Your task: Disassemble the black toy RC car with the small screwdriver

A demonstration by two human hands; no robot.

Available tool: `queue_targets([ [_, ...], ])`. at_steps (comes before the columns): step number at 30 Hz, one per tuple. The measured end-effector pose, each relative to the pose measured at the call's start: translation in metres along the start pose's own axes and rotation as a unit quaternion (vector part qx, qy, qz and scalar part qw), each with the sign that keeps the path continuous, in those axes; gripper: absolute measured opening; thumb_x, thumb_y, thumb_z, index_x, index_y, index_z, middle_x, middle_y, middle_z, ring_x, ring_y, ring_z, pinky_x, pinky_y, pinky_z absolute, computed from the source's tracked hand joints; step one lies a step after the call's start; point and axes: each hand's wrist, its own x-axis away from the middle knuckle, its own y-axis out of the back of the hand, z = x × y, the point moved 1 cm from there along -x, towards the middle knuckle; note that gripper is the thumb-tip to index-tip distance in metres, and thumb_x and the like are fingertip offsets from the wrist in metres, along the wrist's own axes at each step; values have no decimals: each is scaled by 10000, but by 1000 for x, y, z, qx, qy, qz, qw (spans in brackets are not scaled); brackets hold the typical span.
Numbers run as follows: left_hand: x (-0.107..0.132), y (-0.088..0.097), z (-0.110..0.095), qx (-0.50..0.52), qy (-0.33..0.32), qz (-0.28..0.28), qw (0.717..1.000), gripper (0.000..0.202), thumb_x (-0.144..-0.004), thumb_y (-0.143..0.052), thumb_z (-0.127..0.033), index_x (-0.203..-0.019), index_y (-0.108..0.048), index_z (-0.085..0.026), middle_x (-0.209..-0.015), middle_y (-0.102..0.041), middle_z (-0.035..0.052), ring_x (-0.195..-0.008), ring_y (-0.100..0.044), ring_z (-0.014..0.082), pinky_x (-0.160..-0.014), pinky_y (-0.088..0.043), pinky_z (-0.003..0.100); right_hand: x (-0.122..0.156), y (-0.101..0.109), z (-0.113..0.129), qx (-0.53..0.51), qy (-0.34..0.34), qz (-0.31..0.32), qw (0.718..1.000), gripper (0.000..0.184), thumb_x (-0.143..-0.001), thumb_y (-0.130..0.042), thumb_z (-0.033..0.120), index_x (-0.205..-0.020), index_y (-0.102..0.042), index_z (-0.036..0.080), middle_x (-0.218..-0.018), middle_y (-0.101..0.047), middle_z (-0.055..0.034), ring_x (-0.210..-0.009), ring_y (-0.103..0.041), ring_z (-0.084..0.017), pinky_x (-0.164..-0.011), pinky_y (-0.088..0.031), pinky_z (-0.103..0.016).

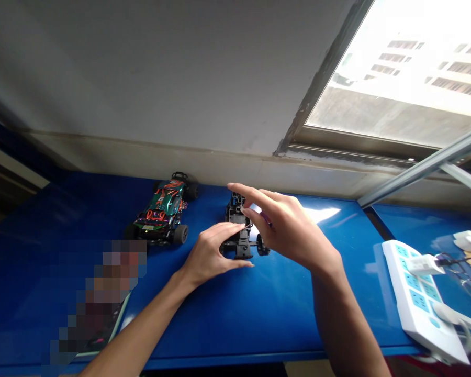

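Left to right, I noted: green toy car [163,203], standing apart on the tabletop [282,309]; left hand [208,251], clamped on the near end of a black car frame [236,217]. Frame I judged light, stiff, brittle at thin parts; best held by its body, clear of the wheel [262,245]. It lay between the hands. Right hand [294,225] hung at its right side; whether those fingers pinched anything, I couldn't tell.

A green-and-orange toy truck [160,207] stands on the blue bench [220,324] at 9 o'clock; a white power strip [419,298] holding a white plug [426,265] lies at 4 o'clock. A bright window [404,84] fills 2 o'clock, a metal bar [424,168] slants at 3, a grey wall [204,78] rises at 12.
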Motion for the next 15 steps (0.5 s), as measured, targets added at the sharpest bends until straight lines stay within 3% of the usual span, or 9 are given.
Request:
queue_targets([
  [2, -1, 0, -1, 2, -1, -2, 1000, 772, -652, -990, -486, -1303, -701, -187, -1246, -790, 136, -1173, -753, 338, -1066, -613, 504, -2, -2, -2, 20, -32, -3, 999, 420, -1070, -578, 301, -1485, -613, 243, -935, -800, -64, -712, -689, -174, -678, -468, -280],
  [4, -1, 1, -1, 3, 0, -1, 1000, 770, -658, -986, -490, -1310, -702, -193, -1244, -792, 130, -1177, -753, 339, -1074, -609, 506, -3, -3, -4, 19, -36, -10, 999, 397, -1078, -560, 279, -1467, -631, 238, -880, -799, -54, -676, -683, -165, -646, -445, -269],
  [10, -1, 1, -1, 1, 3, -3, 1000, 778, -645, -998, -469, -1306, -701, -187, -1256, -788, 135, -1178, -752, 338, -1082, -606, 499, 0, 0, -2, -42, 39, 1, 998, 642, -1054, -486, 106, -1643, -384, 340, -1156, -765, -57, -903, -707, -171, -780, -509, -275],
  [15, 0, 1, -1, 4, -3, -1, 1000, 756, -659, -991, -473, -1295, -701, -185, -1237, -793, 133, -1166, -755, 333, -1070, -610, 496, -2, -2, -3, 1, -32, -1, 999, 441, -1050, -627, 293, -1488, -615, 245, -848, -795, -36, -675, -695, -175, -641, -447, -273],
])
